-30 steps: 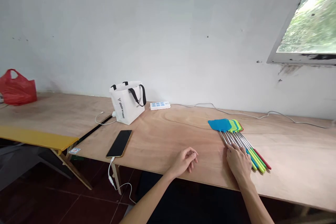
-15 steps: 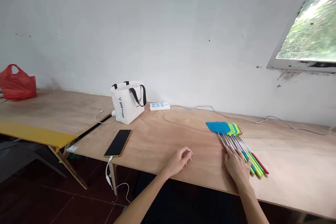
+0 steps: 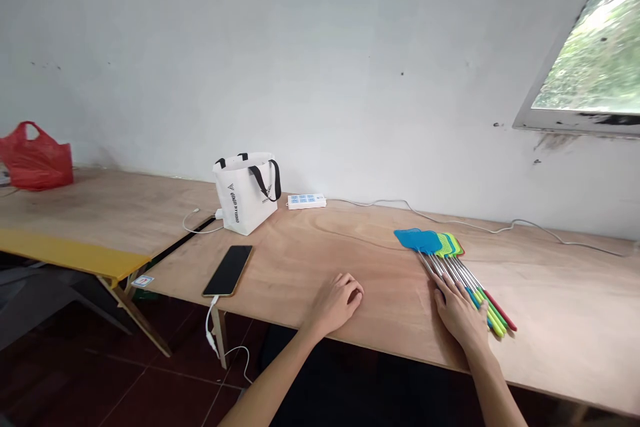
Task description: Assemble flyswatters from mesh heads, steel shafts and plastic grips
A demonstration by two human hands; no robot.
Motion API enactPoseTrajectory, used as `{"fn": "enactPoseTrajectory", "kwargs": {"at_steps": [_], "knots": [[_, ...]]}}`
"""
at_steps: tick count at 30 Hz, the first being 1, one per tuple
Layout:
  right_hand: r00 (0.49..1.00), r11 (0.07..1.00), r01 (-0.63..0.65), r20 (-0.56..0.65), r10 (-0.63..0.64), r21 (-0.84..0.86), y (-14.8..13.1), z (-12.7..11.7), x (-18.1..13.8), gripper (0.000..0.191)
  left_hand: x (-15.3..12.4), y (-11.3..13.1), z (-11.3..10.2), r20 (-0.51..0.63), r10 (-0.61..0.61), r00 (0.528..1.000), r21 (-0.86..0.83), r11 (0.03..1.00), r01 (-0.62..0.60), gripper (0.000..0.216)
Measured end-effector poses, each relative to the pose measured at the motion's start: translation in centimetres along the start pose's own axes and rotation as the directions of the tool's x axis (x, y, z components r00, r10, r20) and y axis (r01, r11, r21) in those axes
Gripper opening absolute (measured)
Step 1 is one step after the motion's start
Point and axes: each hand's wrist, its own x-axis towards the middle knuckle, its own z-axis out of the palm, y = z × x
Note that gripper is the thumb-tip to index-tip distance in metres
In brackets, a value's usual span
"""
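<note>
Several fly swatters (image 3: 465, 269) lie fanned side by side on the wooden table, with metal shafts and blue, yellow-green, green and red handles. Their blue and yellow-green paddles (image 3: 421, 240) overlap at the far end. My right hand (image 3: 463, 313) rests over the shafts and handles at the near left of the bunch, fingers spread and laid flat, covering part of them. My left hand (image 3: 336, 305) lies on the bare tabletop near the front edge, its fingers curled in and pressed together. Nothing shows in it.
A phone (image 3: 229, 271) with a charging cable lies to the left. Behind it stands a white bag (image 3: 247, 193) with black handles. A power strip (image 3: 307, 201) sits near the wall, its cord running right. On the adjoining table (image 3: 125, 210) is a red plastic bag (image 3: 40, 160).
My left hand has turned palm-down and settled on the table. My right hand stays on the fly swatters with its fingers a little more spread. The view has shifted slightly.
</note>
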Motion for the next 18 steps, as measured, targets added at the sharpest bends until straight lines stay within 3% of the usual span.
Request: {"fn": "enactPoseTrajectory", "kwargs": {"at_steps": [11,18], "knots": [[0.991,1.000,-0.023,-0.130,0.025,0.012,-0.11,-0.42,-0.23,0.046,0.05,-0.30,0.25,-0.005,0.022,1.000,0.017,1.000,-0.022,0.020],[0.995,1.000,0.002,-0.103,-0.001,0.008,-0.26,-0.31,-0.37,0.048,0.04,-0.40,0.30,-0.013,0.027,1.000,0.012,1.000,-0.027,0.019]]}}
